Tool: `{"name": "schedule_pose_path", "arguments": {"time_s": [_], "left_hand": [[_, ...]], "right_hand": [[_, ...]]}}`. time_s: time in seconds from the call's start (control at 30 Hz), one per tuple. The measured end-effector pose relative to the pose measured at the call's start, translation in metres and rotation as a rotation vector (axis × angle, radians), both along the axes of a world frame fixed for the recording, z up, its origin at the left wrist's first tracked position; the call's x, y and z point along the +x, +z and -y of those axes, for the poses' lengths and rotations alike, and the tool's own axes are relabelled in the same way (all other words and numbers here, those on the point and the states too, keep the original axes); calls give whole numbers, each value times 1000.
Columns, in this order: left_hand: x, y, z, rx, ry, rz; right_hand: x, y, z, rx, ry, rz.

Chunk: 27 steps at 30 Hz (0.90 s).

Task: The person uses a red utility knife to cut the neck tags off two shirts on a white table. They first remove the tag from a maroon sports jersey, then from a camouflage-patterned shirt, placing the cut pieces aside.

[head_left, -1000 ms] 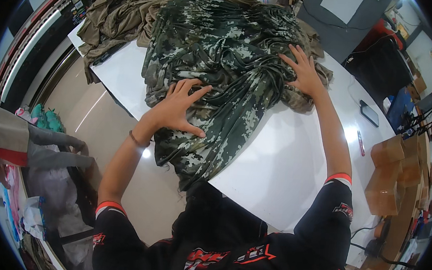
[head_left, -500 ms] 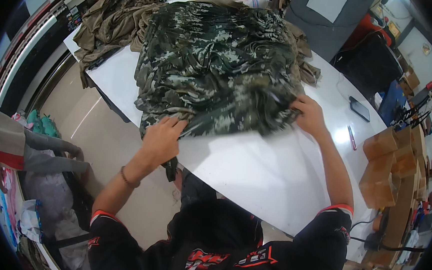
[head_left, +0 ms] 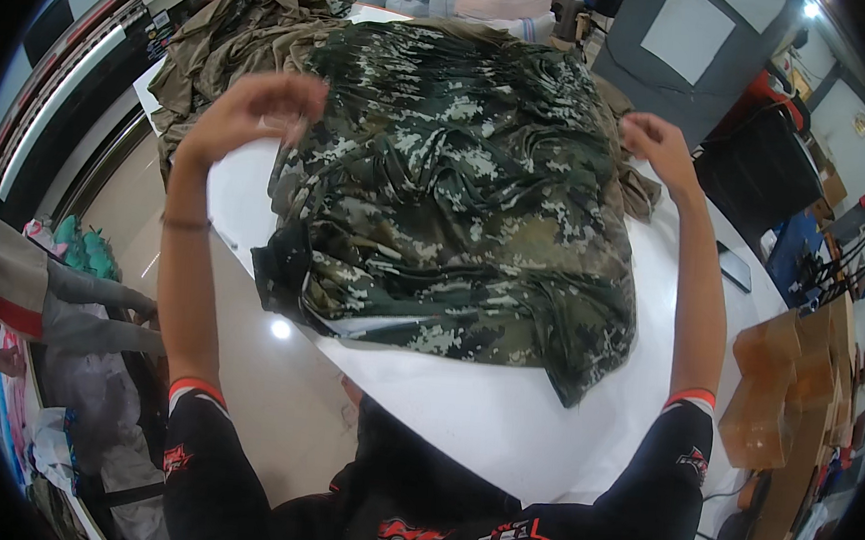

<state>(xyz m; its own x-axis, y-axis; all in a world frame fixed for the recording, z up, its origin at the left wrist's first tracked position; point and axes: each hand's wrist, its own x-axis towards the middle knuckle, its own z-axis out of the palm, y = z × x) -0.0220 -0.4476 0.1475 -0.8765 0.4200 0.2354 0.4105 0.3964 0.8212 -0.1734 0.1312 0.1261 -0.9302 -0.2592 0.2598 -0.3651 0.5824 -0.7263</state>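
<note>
Half a second ago both hands were down at the near hem of the camouflage garment (head_left: 457, 202); now they have travelled to its far corners, and the cloth that hung over the near left table edge has been drawn up onto the white table (head_left: 502, 425). The left hand (head_left: 258, 107) is raised at the far left corner with fingers curled, apparently pinching a bit of fabric, though the grip itself is too blurred to confirm; the right hand (head_left: 657, 145) is at the far right edge with fingers bent in, and whether it holds cloth cannot be told. The garment lies folded near the table's middle, its long axis running near to far, with the loose doubled hem toward the person and the far end reaching the olive garments (head_left: 238, 36) heaped at the far left. The near left corner overhangs the table edge, so I judge an uneven pull could drag that side off; a lopsided tug might also skew the fold, or catch the olive cloth touching the far edge.
</note>
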Motion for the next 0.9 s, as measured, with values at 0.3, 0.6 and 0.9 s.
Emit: {"name": "schedule_pose_path", "arguments": {"time_s": [0.3, 0.6, 0.9], "left_hand": [[-227, -62, 7, -428, 884, -233], [-280, -68, 6, -396, 941, 59], [-236, -73, 7, -391, 869, -546]], "right_hand": [[-222, -47, 54, 212, -362, -61], [-236, -44, 44, 301, -432, -167], [-90, 6, 72, -230, 252, -195]]}}
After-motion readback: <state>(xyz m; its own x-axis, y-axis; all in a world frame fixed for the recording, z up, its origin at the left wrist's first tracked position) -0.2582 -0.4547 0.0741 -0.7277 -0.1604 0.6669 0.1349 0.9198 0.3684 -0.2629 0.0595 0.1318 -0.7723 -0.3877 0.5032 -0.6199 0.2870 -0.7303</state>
